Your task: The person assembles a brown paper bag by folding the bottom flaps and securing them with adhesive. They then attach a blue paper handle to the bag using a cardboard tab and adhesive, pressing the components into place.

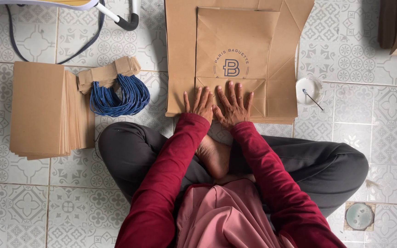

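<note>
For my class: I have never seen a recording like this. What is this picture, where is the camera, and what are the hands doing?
There is no machine here. One camera, worn on a person's head, looks down at their own hands as they sit cross-legged on a patterned tile floor. The left hand and right hand press flat, fingers spread, on the folded bottom of a brown paper bag, which lies on a pile of similar sheets. Nothing is gripped. On the left lie a stack of brown sheets and blue cord handles; on the right, a small white dish.
</note>
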